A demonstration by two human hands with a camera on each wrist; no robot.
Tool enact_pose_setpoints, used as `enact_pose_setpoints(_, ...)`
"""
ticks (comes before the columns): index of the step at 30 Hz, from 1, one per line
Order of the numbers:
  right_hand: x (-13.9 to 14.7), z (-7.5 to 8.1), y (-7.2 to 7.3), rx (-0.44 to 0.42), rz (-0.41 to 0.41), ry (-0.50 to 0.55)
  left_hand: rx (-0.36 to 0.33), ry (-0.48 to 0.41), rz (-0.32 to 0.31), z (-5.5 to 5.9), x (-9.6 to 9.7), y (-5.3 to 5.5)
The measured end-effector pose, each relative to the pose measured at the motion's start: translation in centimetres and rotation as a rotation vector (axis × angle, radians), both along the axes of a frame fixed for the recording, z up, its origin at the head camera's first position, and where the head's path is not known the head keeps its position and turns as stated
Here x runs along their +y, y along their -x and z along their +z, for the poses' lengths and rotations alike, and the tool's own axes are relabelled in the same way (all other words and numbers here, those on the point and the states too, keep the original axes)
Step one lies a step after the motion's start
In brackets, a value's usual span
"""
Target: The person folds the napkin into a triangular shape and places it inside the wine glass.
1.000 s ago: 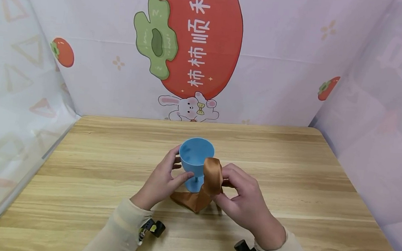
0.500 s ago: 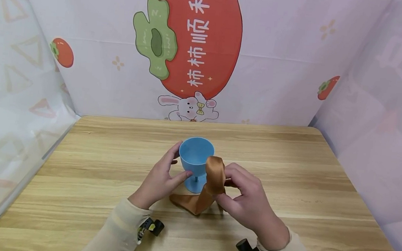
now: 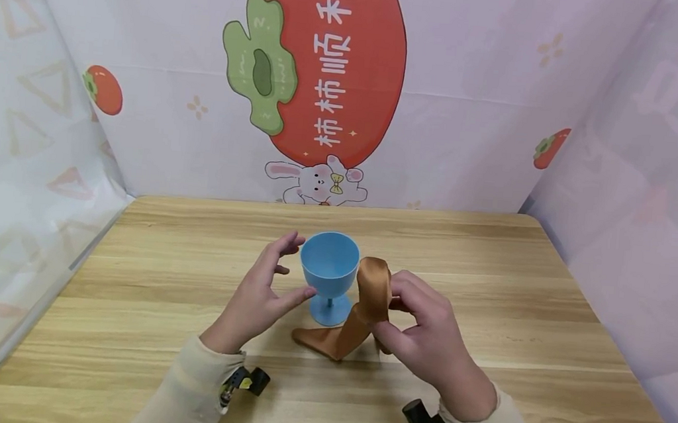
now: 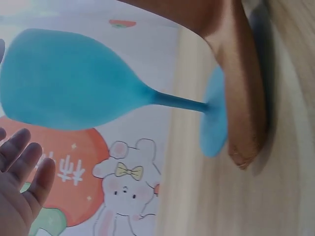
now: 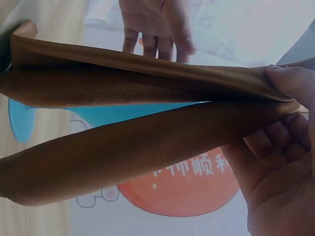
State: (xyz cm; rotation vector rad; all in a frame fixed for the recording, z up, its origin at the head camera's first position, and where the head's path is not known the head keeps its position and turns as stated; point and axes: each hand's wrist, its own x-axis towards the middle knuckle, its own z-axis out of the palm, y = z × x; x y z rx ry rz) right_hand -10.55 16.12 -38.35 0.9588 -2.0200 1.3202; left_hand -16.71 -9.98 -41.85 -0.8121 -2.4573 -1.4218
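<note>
A blue plastic goblet (image 3: 328,274) stands upright on the wooden table, its bowl facing up. My left hand (image 3: 253,301) is beside the goblet's left side, fingers spread and apart from the bowl; in the left wrist view a gap shows between those fingers (image 4: 39,184) and the cup. Between thumb and fingers my right hand (image 3: 428,328) pinches a brown satin ribbon (image 3: 373,287) just right of the goblet. The ribbon's upper part loops over at the hand, and its lower end lies on the table in front of the goblet's foot. Two long folds hang from the pinch in the right wrist view.
The wooden table (image 3: 189,293) reaches back to a printed cloth backdrop (image 3: 461,101) with a large persimmon and a rabbit. Pale cloth walls (image 3: 42,115) rise at the left and right sides. Each wrist carries a small black camera (image 3: 416,417).
My left hand has let go of the goblet and moved left, away from it. My right hand has drawn the ribbon slightly right, off the goblet's bowl in view. The goblet stays in place.
</note>
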Motion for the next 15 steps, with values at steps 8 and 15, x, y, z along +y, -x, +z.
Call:
enact_pose_setpoints(8, 0.3, 0.4, 0.2, 0.049, 0.004, -0.014, 0.079, -0.086, 0.033, 1.4, -0.2, -0.9)
enact_pose_setpoints(15, 0.7, 0.8, 0.2, 0.078, -0.027, -0.014, 0.194, -0.220, -0.033, 1.9, -0.3, -1.2)
